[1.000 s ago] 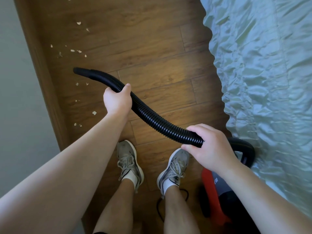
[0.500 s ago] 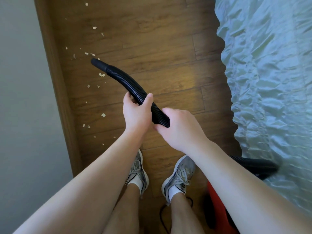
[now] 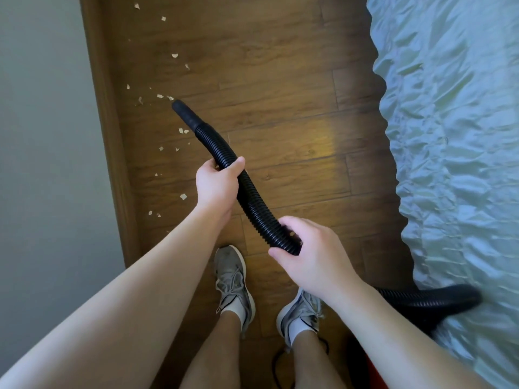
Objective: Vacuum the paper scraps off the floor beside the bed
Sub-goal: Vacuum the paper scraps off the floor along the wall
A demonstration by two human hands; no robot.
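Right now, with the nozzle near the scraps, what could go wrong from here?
1. The nozzle sits by the farther paper scraps; those nearer the left shoe may get missed or trodden on.
2. A black cord loops beside the right shoe: a possible trip.
3. Behind the right hand, the hose bends at the bedspread edge and might snag it.

Ribbed black plastic hose [image 3: 247, 192], glossy wood floor [image 3: 280, 66] (satiny bedspread [image 3: 449, 136])

open floor [image 3: 280, 80] between baseboard [image 3: 106, 122], bed [image 3: 449, 136]
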